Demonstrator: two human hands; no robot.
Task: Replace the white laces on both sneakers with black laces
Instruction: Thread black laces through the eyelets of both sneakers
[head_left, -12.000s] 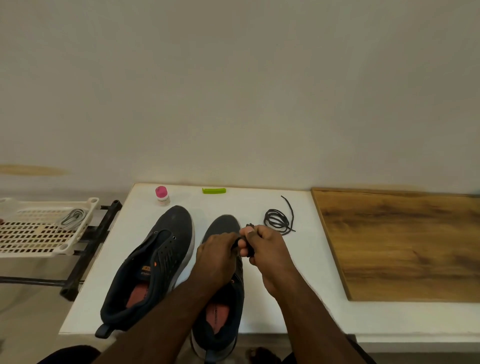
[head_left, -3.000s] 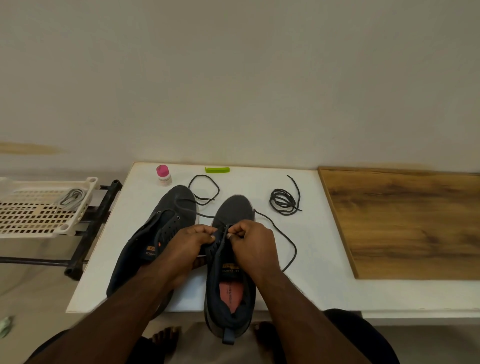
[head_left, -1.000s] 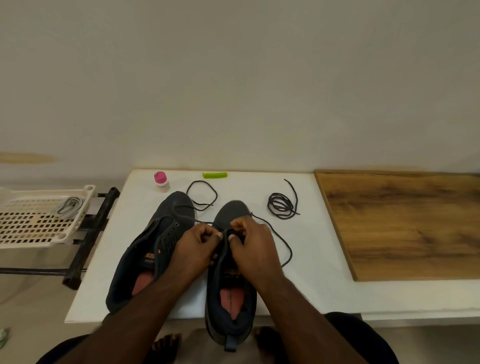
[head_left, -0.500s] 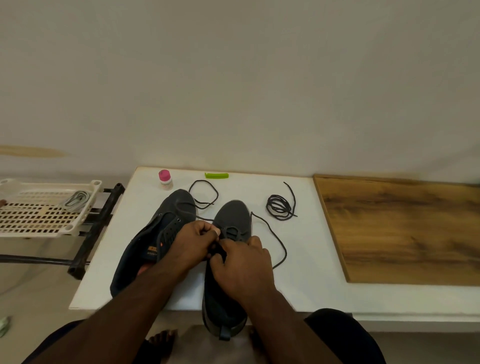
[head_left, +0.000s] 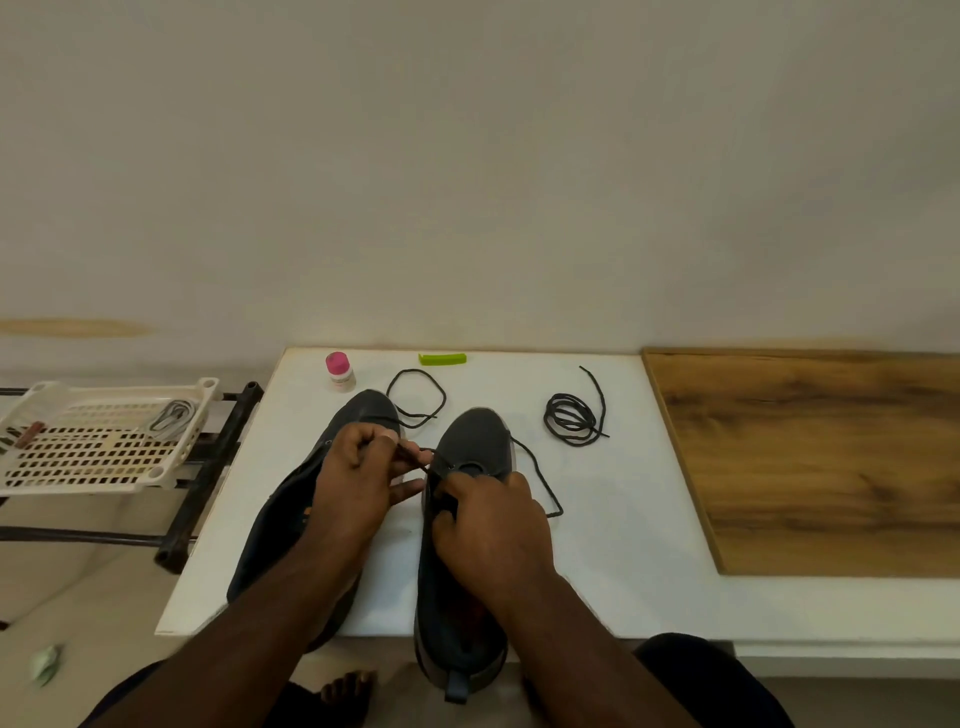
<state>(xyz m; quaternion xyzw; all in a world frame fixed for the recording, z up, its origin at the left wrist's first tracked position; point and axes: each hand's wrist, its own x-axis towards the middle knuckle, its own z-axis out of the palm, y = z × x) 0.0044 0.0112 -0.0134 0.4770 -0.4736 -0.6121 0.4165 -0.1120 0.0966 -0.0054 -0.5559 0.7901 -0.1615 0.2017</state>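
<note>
Two dark grey sneakers lie on the white table (head_left: 613, 566), toes pointing away from me. My left hand (head_left: 358, 483) pinches one end of a black lace (head_left: 415, 395) between the shoes, over the left sneaker (head_left: 363, 410). The lace passes through the front eyelets of the right sneaker (head_left: 475, 441), and its other end trails off to the right. My right hand (head_left: 488, 525) presses on that shoe's tongue area, fingers curled at the eyelets. A second black lace (head_left: 571, 418) lies coiled to the right. No white lace shows on either shoe.
A pink-capped bottle (head_left: 338, 371) and a green clip (head_left: 442, 358) sit at the table's back edge. A wooden board (head_left: 821, 457) covers the right side. A perforated cream tray (head_left: 88, 441) holding grey-white laces (head_left: 174, 415) rests on a black rack at left.
My left hand has pulled the lace end out to the left, away from the right sneaker. My right hand has shifted down onto the shoe's eyelet area.
</note>
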